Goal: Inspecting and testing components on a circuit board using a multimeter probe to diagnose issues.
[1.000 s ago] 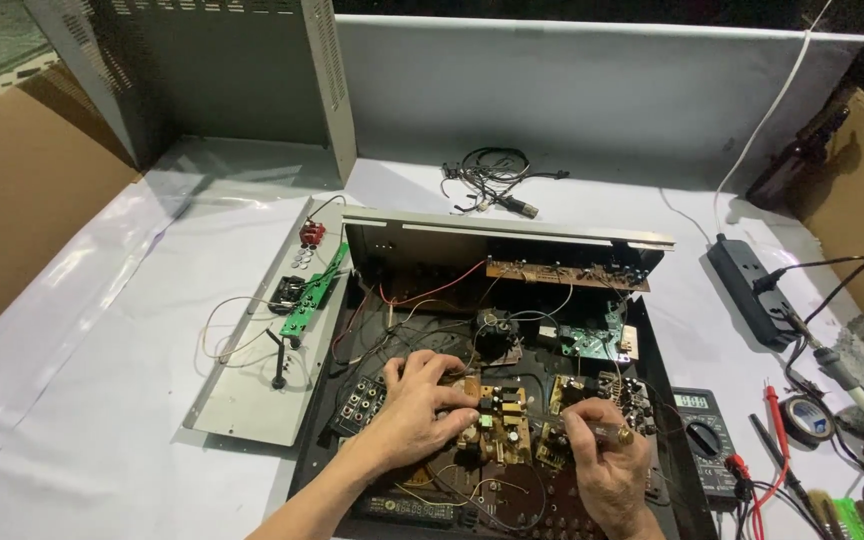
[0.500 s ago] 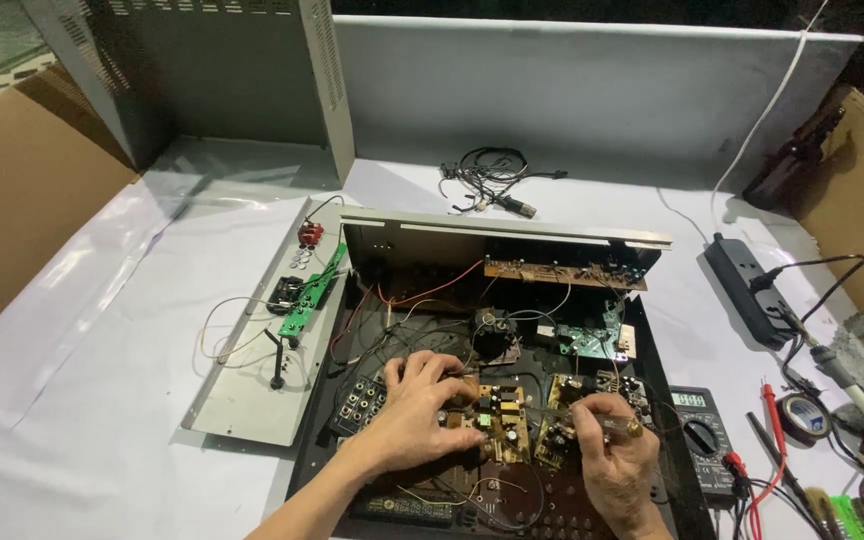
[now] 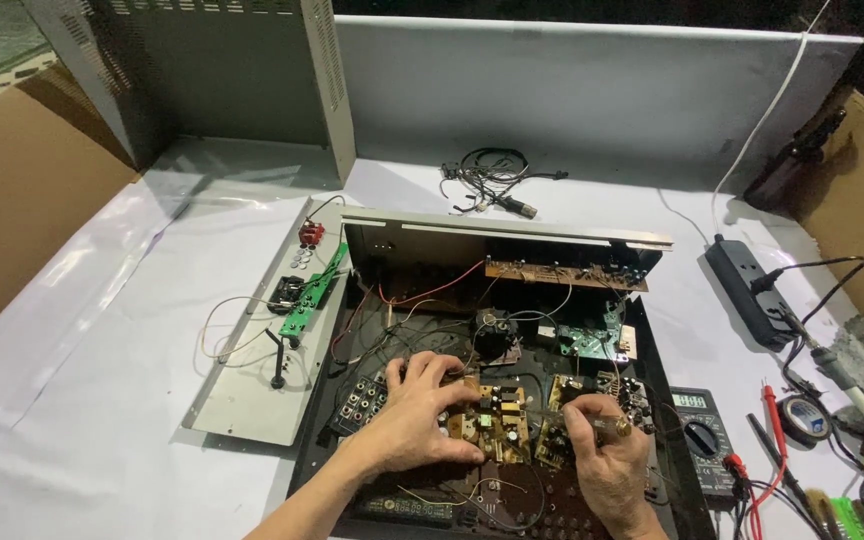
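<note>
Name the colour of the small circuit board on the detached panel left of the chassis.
Green circuit board, seen in the head view.

An electronics repair workbench

We see an opened device chassis (image 3: pixel 497 400) with bare circuit boards at 6 o'clock, a multimeter (image 3: pixel 700 440) and a soldering iron (image 3: pixel 857 395) at 4 o'clock, a power strip (image 3: pixel 747 292) at 3 o'clock, and a removed metal cover (image 3: pixel 202 75) at 11 o'clock.

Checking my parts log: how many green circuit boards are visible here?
2. One narrow green board lies on the grey panel left of the chassis; one green board sits inside it at back right. Hands may hide others.
</note>
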